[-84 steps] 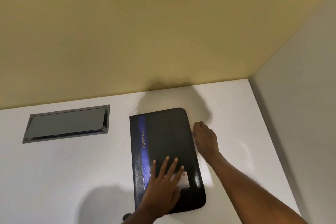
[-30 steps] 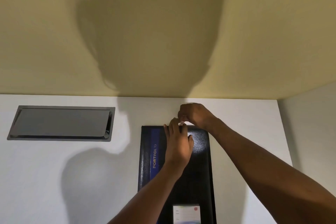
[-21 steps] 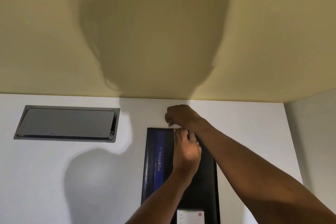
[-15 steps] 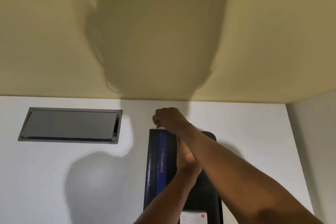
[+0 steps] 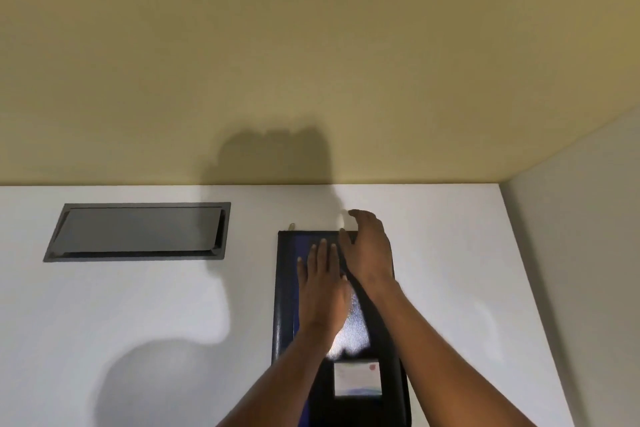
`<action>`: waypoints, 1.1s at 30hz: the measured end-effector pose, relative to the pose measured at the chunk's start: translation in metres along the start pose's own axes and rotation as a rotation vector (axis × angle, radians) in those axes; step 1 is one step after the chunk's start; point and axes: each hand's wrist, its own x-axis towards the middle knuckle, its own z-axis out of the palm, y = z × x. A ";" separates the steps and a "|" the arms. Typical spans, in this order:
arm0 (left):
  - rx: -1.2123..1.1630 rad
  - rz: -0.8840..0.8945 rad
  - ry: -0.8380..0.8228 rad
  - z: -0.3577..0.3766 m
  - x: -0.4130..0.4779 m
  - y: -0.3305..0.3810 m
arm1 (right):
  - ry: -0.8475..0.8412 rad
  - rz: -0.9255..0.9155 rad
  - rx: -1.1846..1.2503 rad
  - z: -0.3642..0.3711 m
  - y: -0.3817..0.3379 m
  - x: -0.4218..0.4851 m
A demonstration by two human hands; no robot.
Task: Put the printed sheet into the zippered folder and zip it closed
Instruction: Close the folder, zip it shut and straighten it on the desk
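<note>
**Asker:** Where was the zippered folder (image 5: pixel 284 288) at that moment?

**Me:** It lay flat on the white table (image 5: pixel 138 322) with its long side running away from me and the cover closed. Its near end ran out of view under my forearms.

**Asker:** And your hands?

**Me:** My left hand (image 5: pixel 323 291) lay palm down on the middle of the cover, fingers straight and a little apart, pressing it flat. My right hand (image 5: pixel 369 253) was over the far right corner, fingers loose and spread, pinching nothing. I could not tell whether it touched the cover or hung just above it.

**Asker:** What about the printed sheet?

**Me:** It was nowhere on the table, so I judged it was inside. The only paper showing was the small label (image 5: pixel 356 378) in the window on the cover.

**Asker:** And the zip?

**Me:** A small zip pull (image 5: pixel 291 226) stuck out at the far left corner, with neither hand on it. The far edge looked shut tight, so I took the zipping as done, or very nearly. All that seemed left was to check that the pull sat at its stop and to lift my hands away. I could not vouch for the near side.
</note>
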 end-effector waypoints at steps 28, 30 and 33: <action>-0.522 -0.711 -0.043 -0.018 -0.081 -0.075 | -0.111 0.480 -0.018 0.008 0.074 -0.142; -0.532 -0.715 -0.006 -0.025 -0.077 -0.090 | -0.106 0.448 -0.007 0.016 0.060 -0.138; -0.527 -0.685 0.046 -0.038 -0.063 -0.117 | -0.105 0.421 0.029 0.029 0.037 -0.126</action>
